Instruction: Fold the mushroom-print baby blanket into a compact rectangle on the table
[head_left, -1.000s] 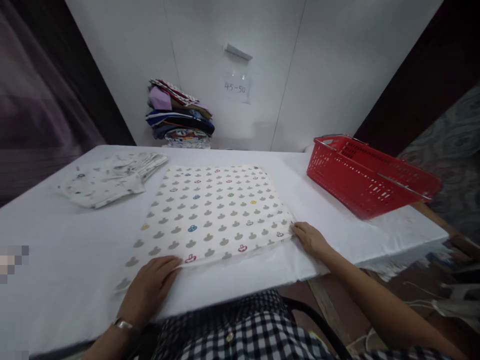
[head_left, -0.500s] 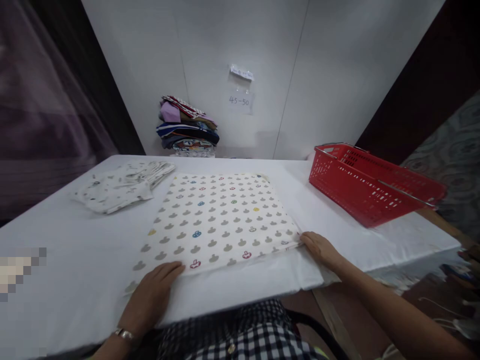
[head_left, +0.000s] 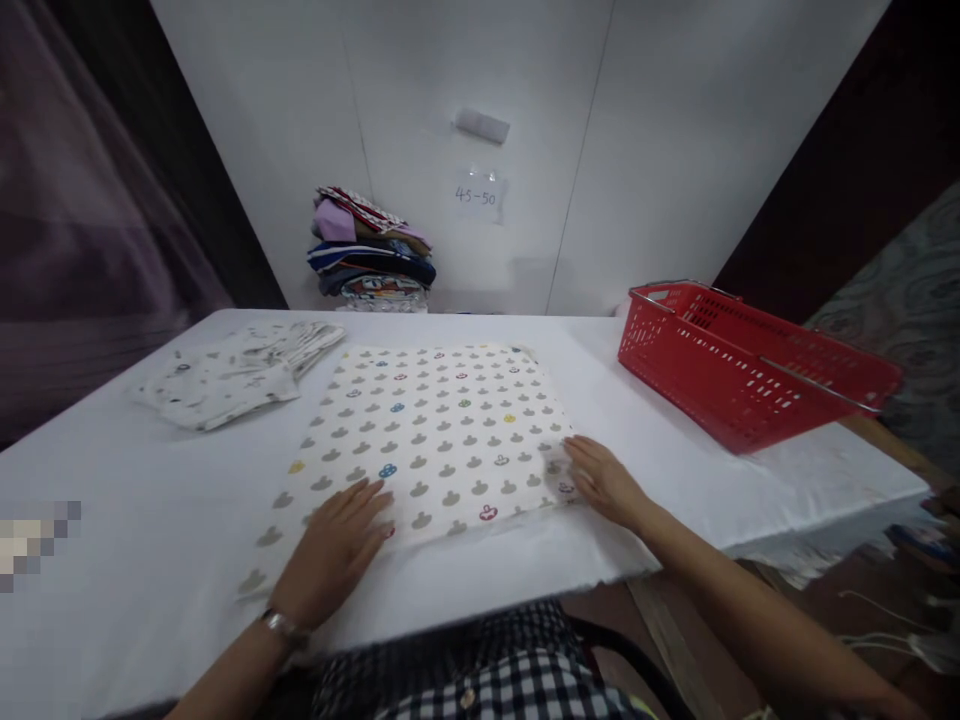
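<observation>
A cream cloth printed with grey and a few coloured mushroom-like shapes lies spread flat on the white-covered table. On its near left corner area rests my left hand, fingers stretched out over the print. My right hand lies over the near right edge of the cloth, its fingers extended and pointing away from me. Neither hand grips anything that shows. The cloth's near edge runs between the two hands, close to the table's front edge.
Folded white patterned fabric lies at the table's left. A red plastic basket stands on the right. Behind the table rises a stack of folded clothes against the wall, with a paper marked "45-50" above.
My left hand has moved up and right onto the cloth, its fingers now spread. My right hand has slid left and inward from the cloth's corner, opening off the edge.
</observation>
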